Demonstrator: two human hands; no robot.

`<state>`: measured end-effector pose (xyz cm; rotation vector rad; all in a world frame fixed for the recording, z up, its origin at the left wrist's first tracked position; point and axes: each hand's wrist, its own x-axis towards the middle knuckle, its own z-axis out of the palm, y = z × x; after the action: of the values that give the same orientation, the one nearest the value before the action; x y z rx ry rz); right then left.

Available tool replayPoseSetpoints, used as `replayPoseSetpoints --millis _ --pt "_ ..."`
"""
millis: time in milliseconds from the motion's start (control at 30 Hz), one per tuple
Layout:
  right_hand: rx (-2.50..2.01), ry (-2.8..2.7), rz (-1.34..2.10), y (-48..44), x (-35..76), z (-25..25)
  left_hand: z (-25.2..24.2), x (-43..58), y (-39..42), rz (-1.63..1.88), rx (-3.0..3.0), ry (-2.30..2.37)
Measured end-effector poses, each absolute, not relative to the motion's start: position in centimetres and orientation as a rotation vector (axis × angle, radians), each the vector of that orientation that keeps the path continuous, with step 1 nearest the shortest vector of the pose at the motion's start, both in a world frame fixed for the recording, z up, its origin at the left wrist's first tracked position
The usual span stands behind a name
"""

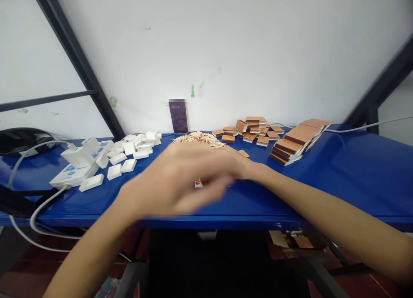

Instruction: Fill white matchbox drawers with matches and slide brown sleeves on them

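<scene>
My left hand reaches across the middle of the blue table, smeared by motion. Its thumb and fingers point right, and whether they hold anything is unclear. Behind it is my right hand, with its fingers hidden by the left one. Just under my left hand, a small white matchbox tray with red-tipped matches shows in part. A heap of loose matches lies beyond both hands. Near my right wrist lies a brown matchbox cover.
White matchbox trays are scattered at left beside a power strip with chargers and white cables. Brown matchboxes are piled at back right, near stacked brown matchboxes. A phone leans on the wall. The table's front edge runs below my hands.
</scene>
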<state>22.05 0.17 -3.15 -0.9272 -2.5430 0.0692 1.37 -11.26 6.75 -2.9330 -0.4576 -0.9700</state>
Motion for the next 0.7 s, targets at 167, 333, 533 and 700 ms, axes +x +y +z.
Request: replayPoseSetpoints --millis 167,333,533,700 --pt "-0.99 -2.565 0.094 0.4 22.1 -3.4 4.9 0.2 -1.3 -0.442 -3.059 -0.888" --pt "-1.068 -2.588 0.08 0.3 22.1 -3.4 1.1 -0.9 1.6 -0.284 -2.983 -1.019" --pt "-1.05 -2.589 0.082 0.5 22.1 -3.6 -1.0 -1.4 1.4 -0.37 -2.909 -1.024" --pt "-1.019 -2.585 0.083 0.6 22.1 -3.7 -1.0 -1.2 1.2 -0.33 -2.899 -1.053"
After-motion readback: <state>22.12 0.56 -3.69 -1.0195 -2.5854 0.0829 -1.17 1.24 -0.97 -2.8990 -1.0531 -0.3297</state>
